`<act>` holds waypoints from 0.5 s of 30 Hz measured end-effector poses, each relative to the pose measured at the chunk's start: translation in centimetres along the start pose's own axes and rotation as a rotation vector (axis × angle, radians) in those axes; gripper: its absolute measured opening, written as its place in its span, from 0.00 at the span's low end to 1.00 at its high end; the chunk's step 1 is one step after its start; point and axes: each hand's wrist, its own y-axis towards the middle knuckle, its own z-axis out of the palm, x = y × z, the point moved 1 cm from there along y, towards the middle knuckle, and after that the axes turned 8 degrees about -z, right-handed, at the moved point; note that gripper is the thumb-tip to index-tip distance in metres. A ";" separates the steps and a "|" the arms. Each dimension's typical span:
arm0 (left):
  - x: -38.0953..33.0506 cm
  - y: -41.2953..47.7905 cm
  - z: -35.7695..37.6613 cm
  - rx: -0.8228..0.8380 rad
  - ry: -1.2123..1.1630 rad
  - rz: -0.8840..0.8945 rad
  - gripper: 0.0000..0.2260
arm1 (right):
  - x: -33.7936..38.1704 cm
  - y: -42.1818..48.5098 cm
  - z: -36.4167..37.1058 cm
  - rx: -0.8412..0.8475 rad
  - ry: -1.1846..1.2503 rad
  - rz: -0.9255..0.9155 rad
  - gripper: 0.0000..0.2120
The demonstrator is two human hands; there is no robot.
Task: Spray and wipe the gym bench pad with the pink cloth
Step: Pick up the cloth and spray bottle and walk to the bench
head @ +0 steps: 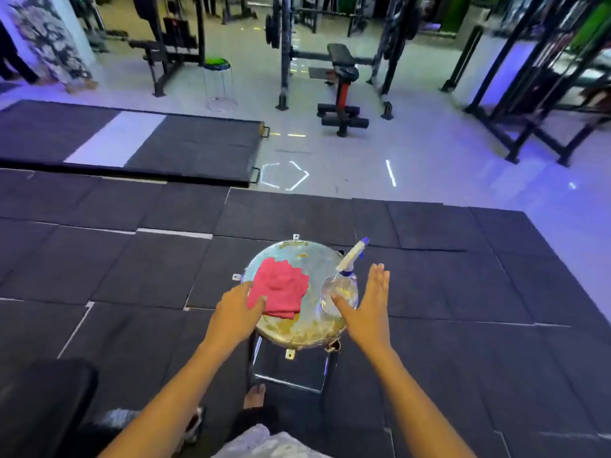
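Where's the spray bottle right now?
Head view: the spray bottle stands on the right side of the round stool top, just right of the pink cloth, with the right hand beside it, thumb touching it.

On the round metal stool [297, 330], the pink cloth [277, 287] lies left of the clear plastic spray bottle [342, 289]; the black bench pad [46, 401] sits nearer, leftward.

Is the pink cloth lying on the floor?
No, the pink cloth lies on the round stool top, right next to the spray bottle.
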 end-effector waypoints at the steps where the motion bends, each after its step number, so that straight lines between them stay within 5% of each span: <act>1: 0.3 1.5 0.2 0.010 -0.034 -0.030 0.17 | 0.1 1.1 0.4 -0.031 0.020 0.030 0.50; 7: 2.1 9.9 1.9 0.189 -0.086 -0.231 0.22 | -0.6 6.9 3.1 -0.158 0.097 0.186 0.54; 11: 2.6 12.6 3.3 0.270 -0.120 -0.293 0.18 | -1.5 8.4 4.8 -0.250 0.113 0.214 0.36; 15: 2.7 14.6 4.6 0.309 -0.158 -0.377 0.13 | -1.3 9.1 5.7 -0.290 0.189 0.276 0.37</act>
